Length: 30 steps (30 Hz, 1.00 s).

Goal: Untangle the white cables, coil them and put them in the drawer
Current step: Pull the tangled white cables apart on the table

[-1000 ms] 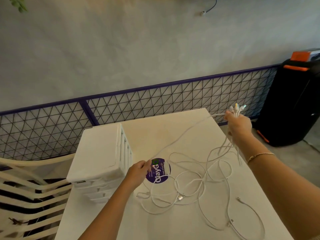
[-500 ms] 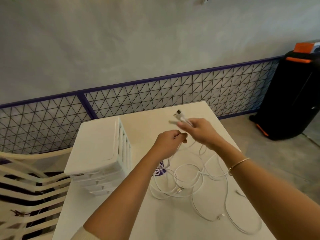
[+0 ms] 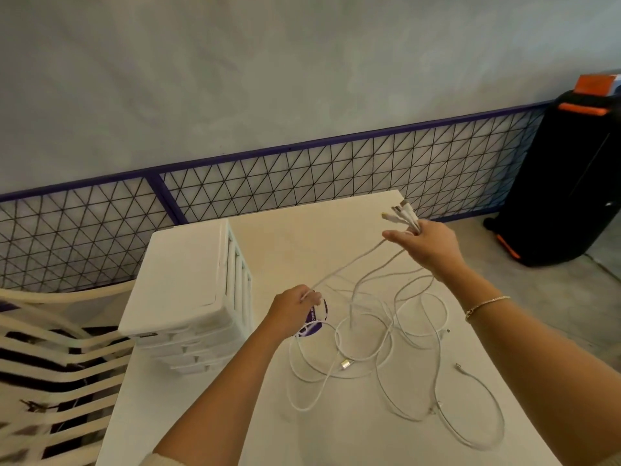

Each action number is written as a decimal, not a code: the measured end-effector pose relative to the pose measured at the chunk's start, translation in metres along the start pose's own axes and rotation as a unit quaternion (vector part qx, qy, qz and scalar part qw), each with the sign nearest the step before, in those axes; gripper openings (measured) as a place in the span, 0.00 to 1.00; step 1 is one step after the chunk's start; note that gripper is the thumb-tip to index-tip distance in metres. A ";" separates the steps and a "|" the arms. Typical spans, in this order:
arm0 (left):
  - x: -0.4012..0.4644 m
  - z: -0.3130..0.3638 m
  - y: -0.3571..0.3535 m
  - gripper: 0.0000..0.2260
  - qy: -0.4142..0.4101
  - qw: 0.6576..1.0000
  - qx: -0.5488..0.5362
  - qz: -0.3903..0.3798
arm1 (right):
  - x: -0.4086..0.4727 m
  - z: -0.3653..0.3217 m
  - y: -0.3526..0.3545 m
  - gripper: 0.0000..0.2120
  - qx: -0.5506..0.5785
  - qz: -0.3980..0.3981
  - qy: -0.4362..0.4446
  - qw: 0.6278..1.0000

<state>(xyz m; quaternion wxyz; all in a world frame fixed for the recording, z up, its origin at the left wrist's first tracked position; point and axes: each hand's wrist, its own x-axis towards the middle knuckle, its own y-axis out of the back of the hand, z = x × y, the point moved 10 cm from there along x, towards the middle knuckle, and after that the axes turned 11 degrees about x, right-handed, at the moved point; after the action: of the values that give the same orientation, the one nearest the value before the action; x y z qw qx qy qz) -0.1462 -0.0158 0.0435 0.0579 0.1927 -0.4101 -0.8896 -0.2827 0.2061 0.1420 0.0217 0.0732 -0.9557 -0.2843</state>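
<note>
Several white cables (image 3: 366, 344) lie tangled in loops on the white table (image 3: 302, 250). My right hand (image 3: 431, 247) is raised over the table's far right part and grips a bunch of cable ends, whose plugs (image 3: 401, 211) stick out past the fingers. My left hand (image 3: 295, 309) pinches one cable near the table's middle, and that cable runs taut up to the right hand. A white drawer unit (image 3: 191, 290) stands at the table's left edge with its drawers closed.
A purple round sticker (image 3: 317, 317) sits on the table under my left hand. A slatted cream chair (image 3: 50, 351) stands to the left. A black and orange speaker (image 3: 564, 183) stands on the floor at right. A wire-mesh fence (image 3: 302, 183) runs behind the table.
Half a second ago both hands met above the table's middle. They have since pulled apart, the right going up and right with the plugs, the left down and left along one cable.
</note>
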 end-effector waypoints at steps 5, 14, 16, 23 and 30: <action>0.006 -0.036 0.000 0.06 0.062 0.996 0.029 0.048 | 0.008 0.013 0.013 0.20 -0.026 0.040 -0.020 0.999; -0.013 0.039 -0.055 0.09 -0.128 0.990 0.019 0.059 | 0.011 0.048 -0.017 0.16 -0.078 0.021 -0.046 0.996; -0.018 0.053 -0.082 0.10 -0.166 0.983 0.074 -0.002 | 0.010 0.050 -0.015 0.15 -0.072 0.027 -0.045 0.996; -0.007 -0.019 -0.147 0.12 -0.067 0.949 0.283 -0.119 | 0.011 0.040 0.003 0.17 -0.011 0.063 -0.021 0.998; 0.003 -0.025 -0.150 0.13 -0.089 0.929 0.347 -0.092 | 0.010 0.042 -0.011 0.17 0.000 0.005 -0.020 1.000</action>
<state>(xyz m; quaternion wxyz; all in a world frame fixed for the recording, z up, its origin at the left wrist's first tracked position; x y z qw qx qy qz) -0.1307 0.0644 -0.0846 -0.1314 0.1578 -0.6769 -0.7069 -0.2946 0.2183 0.1004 0.0035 0.0628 -0.9562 -0.2859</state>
